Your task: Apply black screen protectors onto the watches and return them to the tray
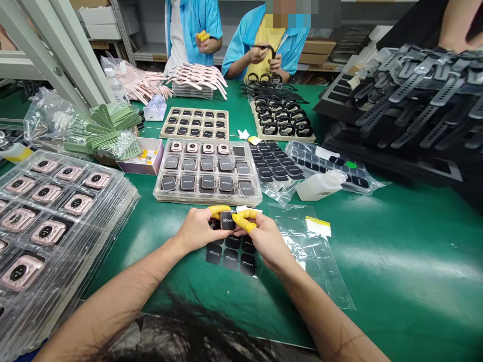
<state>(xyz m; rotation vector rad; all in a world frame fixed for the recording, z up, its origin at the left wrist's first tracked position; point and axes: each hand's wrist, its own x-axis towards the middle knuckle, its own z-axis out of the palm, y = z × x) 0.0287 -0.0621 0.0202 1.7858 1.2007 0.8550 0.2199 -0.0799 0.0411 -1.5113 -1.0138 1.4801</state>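
Between my two hands a square watch case [228,221] faces up, with a dark printed film on its face. My left hand [202,226] grips its left side, a yellow finger cot on the index finger. My right hand [260,231], with yellow cots on its fingers, pinches the right edge. Under the hands lies a sheet of black square films [231,259], partly hidden by them. Just beyond stands a clear tray [207,200] of watch cases; most have dark films on top, while the back row shows pink undersides.
Stacked trays of pink watch cases [47,231] fill the left. Clear plastic sheets [320,266] and a white bottle [320,185] lie right. Behind are a beige tray [194,111], green straps [113,125] and black bands [281,118]. Two people in blue [234,55] work opposite; grey straps [422,95] crowd the right.
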